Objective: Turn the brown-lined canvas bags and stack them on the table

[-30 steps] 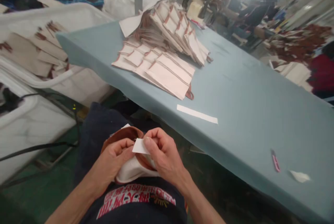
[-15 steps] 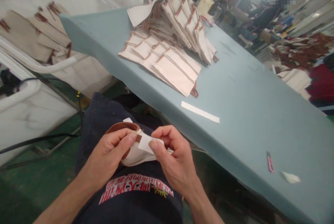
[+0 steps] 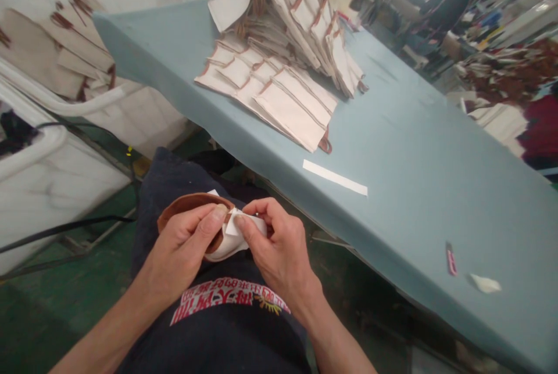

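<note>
Over my lap I hold a cream fabric piece (image 3: 231, 244) with brown trim (image 3: 181, 204) curving round its left side. My left hand (image 3: 192, 237) is closed, thumb and fingers pinching the piece at the trim's edge. A small white rectangular slip (image 3: 250, 225) lies against the fabric. My right hand (image 3: 279, 246) pinches this slip between thumb and fingers, close to the left fingertips. Part of the fabric is hidden behind both hands. Dark clothing with red and white lettering (image 3: 226, 295) shows below them.
A blue-green table (image 3: 414, 171) carries stacked cream fabric pieces (image 3: 296, 110), a white strip (image 3: 335, 177), a pink-handled cutter (image 3: 451, 259) and a cream scrap (image 3: 486, 283). White bins (image 3: 143, 110) with fabric stand left. A person (image 3: 440, 8) is in the blurred background.
My right hand has moved slightly left with the white slip, closer to my left fingertips. More of the brown trim shows at left. The view has shifted slightly.
</note>
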The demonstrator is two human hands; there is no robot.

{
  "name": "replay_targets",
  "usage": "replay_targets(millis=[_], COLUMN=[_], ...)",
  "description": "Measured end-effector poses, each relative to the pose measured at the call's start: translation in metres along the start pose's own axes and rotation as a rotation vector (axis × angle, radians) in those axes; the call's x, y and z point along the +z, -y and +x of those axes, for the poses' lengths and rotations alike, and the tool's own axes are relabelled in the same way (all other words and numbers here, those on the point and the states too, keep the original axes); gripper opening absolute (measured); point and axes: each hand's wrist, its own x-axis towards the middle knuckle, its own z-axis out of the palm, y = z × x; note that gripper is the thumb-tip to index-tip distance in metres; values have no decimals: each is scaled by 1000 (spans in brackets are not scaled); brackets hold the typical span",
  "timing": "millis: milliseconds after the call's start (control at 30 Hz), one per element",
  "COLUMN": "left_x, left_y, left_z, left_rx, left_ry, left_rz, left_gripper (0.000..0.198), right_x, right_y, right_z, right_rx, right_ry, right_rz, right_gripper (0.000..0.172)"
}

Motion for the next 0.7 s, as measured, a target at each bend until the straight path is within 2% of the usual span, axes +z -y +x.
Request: replay_targets(millis=[233,333,433,533,700], left_x=[-2,-7,-9,-8,-6], left_y=[16,13,8,8,10], left_z=[3,3,5,8,12], left_rx=[-150,-86,-78,-103,-47], left_ry=[38,89,149,153,99], left_rz=[-122,-76,-133,-163,-54], left_gripper=[71,51,30,28,32], right_x=[5,6,5,4,3], right_y=[-5,-4,-2,-2,-8], right_z=[0,-1,-1,0,0], right_rx=[-37,-49,-53,-45,-24], right_ry=[-63,-68,-67,-45,31], right_rz=[-45,-69,-65,-25,20], right_gripper=[24,28,27,27,25])
